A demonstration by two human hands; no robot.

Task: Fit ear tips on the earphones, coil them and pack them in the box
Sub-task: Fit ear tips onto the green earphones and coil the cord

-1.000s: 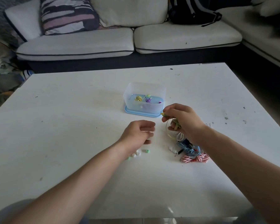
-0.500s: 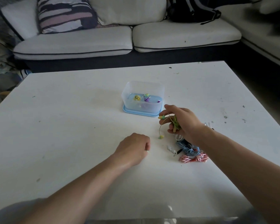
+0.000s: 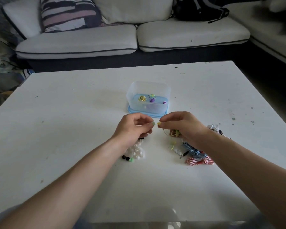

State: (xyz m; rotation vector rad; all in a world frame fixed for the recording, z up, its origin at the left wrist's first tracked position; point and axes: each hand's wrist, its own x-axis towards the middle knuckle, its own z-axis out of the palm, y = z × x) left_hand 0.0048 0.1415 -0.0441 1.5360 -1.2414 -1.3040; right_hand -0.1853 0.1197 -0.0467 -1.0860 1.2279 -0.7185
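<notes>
**Tip meets earbud: the fitting step is in hand**

A pale green ear tip [image 3: 153, 123] is pinched in the grip of the left hand [image 3: 132, 128]. It sits just beside the yellow earbud [image 3: 159, 124], on which the right hand [image 3: 183, 126] has its grip clamped, with the cable [image 3: 171, 133] looped under the palm. Whether tip and bud already touch is hard to tell. Both hover in front of the clear box [image 3: 148, 87], which holds coiled pairs [image 3: 146, 98]. The next move likely calls for lining up the tip's bore and pressing it on. Spare tips [image 3: 135, 152] and tangled earphones [image 3: 196, 156] lie on the tabletop [image 3: 73, 129].

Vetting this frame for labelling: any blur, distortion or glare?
Head view: the wide lens bows the table edges and sofa; top right corner smeared; glare on the near table edge; the ear tip in the left hand and earphone in the right hand look small, soft.
</notes>
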